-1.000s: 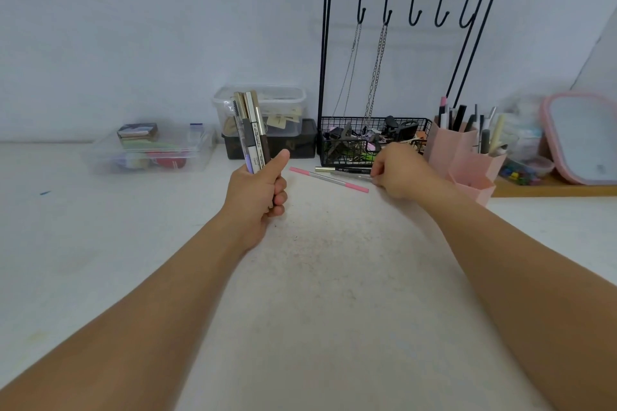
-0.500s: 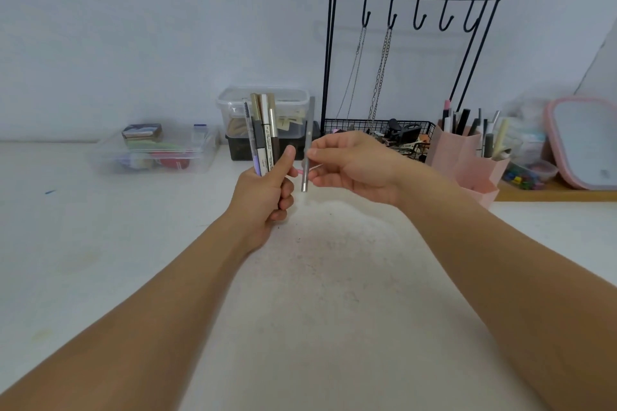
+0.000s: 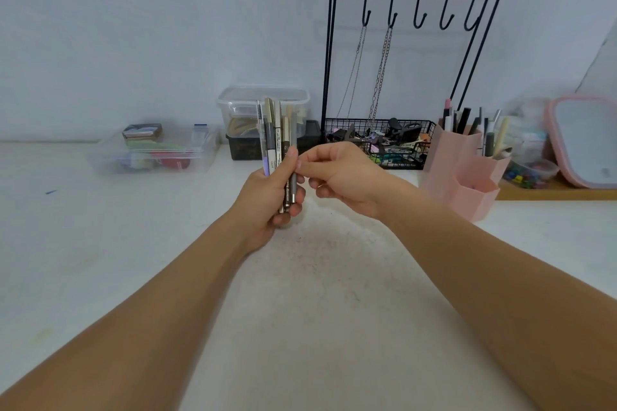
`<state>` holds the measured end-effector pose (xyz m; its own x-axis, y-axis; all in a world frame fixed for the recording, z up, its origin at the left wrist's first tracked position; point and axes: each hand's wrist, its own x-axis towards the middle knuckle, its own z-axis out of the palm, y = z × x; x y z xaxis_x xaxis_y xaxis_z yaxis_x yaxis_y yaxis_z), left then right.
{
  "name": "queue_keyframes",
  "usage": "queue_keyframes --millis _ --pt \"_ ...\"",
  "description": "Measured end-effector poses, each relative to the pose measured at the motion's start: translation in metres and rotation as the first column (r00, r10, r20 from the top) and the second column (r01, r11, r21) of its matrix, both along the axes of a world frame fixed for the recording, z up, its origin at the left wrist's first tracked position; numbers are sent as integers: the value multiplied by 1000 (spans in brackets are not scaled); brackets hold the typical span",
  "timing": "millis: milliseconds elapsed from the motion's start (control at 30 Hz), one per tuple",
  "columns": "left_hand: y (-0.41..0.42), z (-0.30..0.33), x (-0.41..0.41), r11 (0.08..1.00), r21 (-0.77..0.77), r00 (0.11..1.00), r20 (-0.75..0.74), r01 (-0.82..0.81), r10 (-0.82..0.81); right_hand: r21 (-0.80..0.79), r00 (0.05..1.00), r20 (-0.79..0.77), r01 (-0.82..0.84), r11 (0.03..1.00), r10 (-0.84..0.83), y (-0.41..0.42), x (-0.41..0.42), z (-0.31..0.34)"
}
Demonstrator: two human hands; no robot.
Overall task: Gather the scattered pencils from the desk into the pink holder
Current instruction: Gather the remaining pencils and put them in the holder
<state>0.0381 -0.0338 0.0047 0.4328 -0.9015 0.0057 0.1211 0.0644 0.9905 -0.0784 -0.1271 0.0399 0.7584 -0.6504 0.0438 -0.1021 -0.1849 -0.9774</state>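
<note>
My left hand (image 3: 267, 197) is raised above the white desk (image 3: 100, 243) and grips an upright bundle of pencils (image 3: 275, 137), several of them, in grey, brown and beige, plus one clear brush-tipped stick. My right hand (image 3: 344, 177) is pressed against it from the right, its thumb and forefinger pinched on a grey pencil (image 3: 293, 130) at the bundle's right edge, under my left thumb. The pink holder (image 3: 467, 183) stands on the desk to the right of my right hand, with several pens and pencils upright in its taller back compartments. I see no loose pencil on the desk.
A black wire rack (image 3: 400, 0) with hooks, hanging chains and a cluttered basket stands behind my hands. Clear plastic boxes (image 3: 150, 153) sit at the back left and centre. A pink-framed mirror (image 3: 587, 140) leans on a wooden tray at far right.
My right hand lifted the grey pencil from the desk near the basket, carried it left and set it against the bundle. My left hand stayed raised.
</note>
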Motion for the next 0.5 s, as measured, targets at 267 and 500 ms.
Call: queue_keyframes --millis 267,500 --pt "1 0 -2 999 -43 1000 -2 -2 2 -118 996 -43 76 990 -81 -19 -9 1" --pt "-2 0 0 992 -85 991 -108 -92 83 -773 718 -380 99 627 -583 -76 -42 -25"
